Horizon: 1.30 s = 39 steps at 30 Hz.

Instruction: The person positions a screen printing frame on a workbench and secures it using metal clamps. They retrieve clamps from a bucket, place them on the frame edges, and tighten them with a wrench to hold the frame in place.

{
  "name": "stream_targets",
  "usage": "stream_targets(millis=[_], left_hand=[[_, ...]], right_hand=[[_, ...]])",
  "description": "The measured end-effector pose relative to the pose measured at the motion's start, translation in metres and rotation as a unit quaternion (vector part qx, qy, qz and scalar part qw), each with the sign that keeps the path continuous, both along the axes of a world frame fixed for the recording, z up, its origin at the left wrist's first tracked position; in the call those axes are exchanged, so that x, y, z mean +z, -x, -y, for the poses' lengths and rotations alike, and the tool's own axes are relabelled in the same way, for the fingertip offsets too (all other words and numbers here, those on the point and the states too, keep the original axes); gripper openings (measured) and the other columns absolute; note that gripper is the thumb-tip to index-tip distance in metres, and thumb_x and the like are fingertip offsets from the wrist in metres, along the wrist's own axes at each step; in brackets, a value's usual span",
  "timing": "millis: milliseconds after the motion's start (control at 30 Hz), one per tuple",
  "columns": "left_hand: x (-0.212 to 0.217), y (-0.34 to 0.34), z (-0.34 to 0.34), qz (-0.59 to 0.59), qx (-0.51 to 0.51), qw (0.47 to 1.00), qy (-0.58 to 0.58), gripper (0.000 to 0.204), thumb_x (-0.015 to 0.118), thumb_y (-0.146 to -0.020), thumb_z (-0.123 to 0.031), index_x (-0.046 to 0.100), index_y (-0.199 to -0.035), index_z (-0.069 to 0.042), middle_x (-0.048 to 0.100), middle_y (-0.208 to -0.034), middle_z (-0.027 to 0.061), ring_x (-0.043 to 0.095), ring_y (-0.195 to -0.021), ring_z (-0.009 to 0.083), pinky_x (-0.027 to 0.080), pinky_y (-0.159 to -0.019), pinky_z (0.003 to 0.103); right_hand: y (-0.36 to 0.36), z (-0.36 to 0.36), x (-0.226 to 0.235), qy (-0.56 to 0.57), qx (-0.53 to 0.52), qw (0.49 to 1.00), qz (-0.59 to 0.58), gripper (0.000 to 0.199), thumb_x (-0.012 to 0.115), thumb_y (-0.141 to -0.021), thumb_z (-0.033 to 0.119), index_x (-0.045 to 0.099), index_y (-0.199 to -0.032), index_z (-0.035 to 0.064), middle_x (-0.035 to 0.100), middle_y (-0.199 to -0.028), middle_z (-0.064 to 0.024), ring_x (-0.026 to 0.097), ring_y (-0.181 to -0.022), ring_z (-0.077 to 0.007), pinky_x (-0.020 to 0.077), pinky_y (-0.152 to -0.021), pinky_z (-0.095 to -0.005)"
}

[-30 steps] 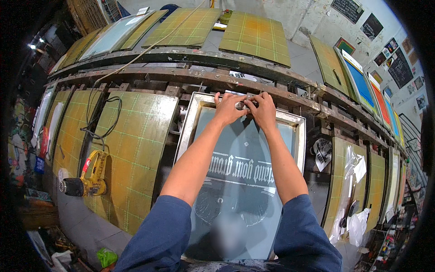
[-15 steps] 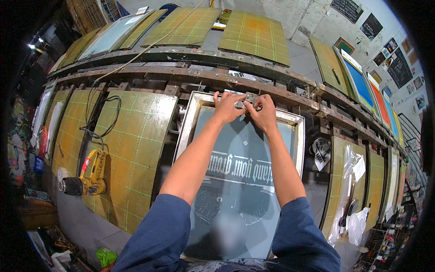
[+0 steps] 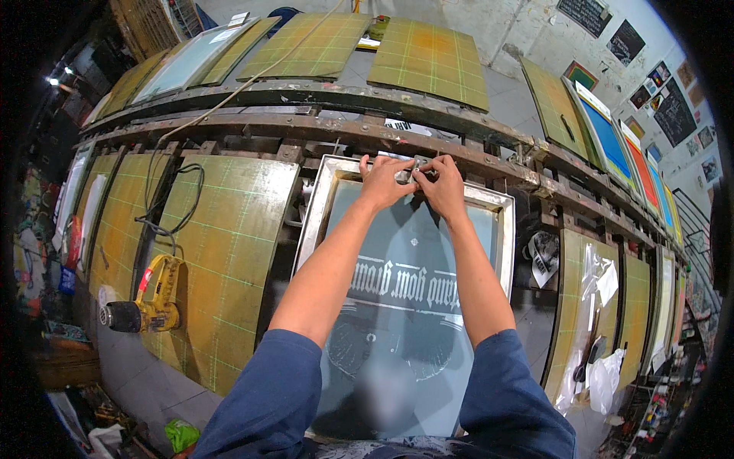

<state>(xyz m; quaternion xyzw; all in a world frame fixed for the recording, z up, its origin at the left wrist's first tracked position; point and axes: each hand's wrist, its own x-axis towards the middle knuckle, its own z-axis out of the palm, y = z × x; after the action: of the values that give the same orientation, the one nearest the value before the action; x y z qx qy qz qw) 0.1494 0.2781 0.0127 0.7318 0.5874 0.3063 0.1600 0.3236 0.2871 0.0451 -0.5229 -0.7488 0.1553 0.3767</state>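
A metal-framed printing screen [image 3: 327,200] with a grey mesh and a pale stencilled design lies flat before me between yellow-green gridded boards. Both my arms, in blue sleeves, reach to its far edge. My left hand [image 3: 384,180] and my right hand [image 3: 442,185] meet there, fingers pinched around a small metal clamp piece [image 3: 417,170] on the frame's far bar, right below a rusty steel rail [image 3: 321,126]. The fingers hide most of the clamp.
A yellow power drill [image 3: 150,297] lies on the gridded board [image 3: 229,252] to the left, its black cable looping upward. More boards and coloured screens [image 3: 612,141] line the far side and right. White rags [image 3: 596,275] hang at right.
Both hands stay at the clamp on the screen's far edge; the fingers have shifted slightly around it. Nothing else has moved.
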Motion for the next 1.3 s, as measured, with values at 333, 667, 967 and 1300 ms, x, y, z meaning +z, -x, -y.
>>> stream_targets(millis=[333,667,967,1300], left_hand=[[0.003,0.0,-0.001,-0.005,0.001,1.0,0.024,0.06,0.077,-0.074,-0.042,0.065,-0.13,-0.027,0.065,-0.127,-0.002,0.047,-0.129,0.0201,0.006,-0.116,0.057],[0.002,-0.001,0.002,0.005,0.005,1.0,0.005,0.059,0.078,-0.075,-0.048,0.066,-0.129,-0.026,0.066,-0.123,-0.001,0.048,-0.127,0.0195,0.007,-0.114,0.056],[0.0,0.0,0.0,-0.003,-0.004,1.0,-0.01,0.062,0.078,-0.075,-0.053,0.066,-0.13,-0.026,0.066,-0.122,0.001,0.049,-0.126,0.0206,0.007,-0.114,0.056],[0.0,0.002,0.002,-0.005,0.002,1.0,-0.001,0.063,0.077,-0.076,-0.053,0.065,-0.131,-0.027,0.066,-0.123,0.0007,0.048,-0.128,0.0201,0.005,-0.115,0.057]], right_hand=[[-0.001,-0.004,0.001,0.048,-0.015,0.999,-0.005,0.047,0.085,-0.071,0.042,0.063,-0.071,0.0006,0.06,-0.094,-0.0121,0.062,-0.085,-0.0292,0.0492,-0.073,-0.0405],[-0.002,0.003,-0.002,0.021,-0.037,0.999,-0.024,0.042,0.079,-0.079,0.043,0.073,-0.081,0.0016,0.057,-0.089,-0.0109,0.06,-0.079,-0.0282,0.0473,-0.069,-0.0386],[-0.009,-0.011,-0.014,0.081,-0.006,0.978,-0.193,0.049,0.052,-0.101,0.041,0.072,-0.084,-0.0004,0.057,-0.085,-0.0133,0.06,-0.078,-0.0293,0.0448,-0.073,-0.0383],[0.007,0.001,0.005,0.051,-0.032,0.991,-0.121,0.06,0.044,-0.102,0.05,0.078,-0.087,0.0027,0.058,-0.086,-0.0116,0.06,-0.085,-0.0299,0.0458,-0.079,-0.0375]])
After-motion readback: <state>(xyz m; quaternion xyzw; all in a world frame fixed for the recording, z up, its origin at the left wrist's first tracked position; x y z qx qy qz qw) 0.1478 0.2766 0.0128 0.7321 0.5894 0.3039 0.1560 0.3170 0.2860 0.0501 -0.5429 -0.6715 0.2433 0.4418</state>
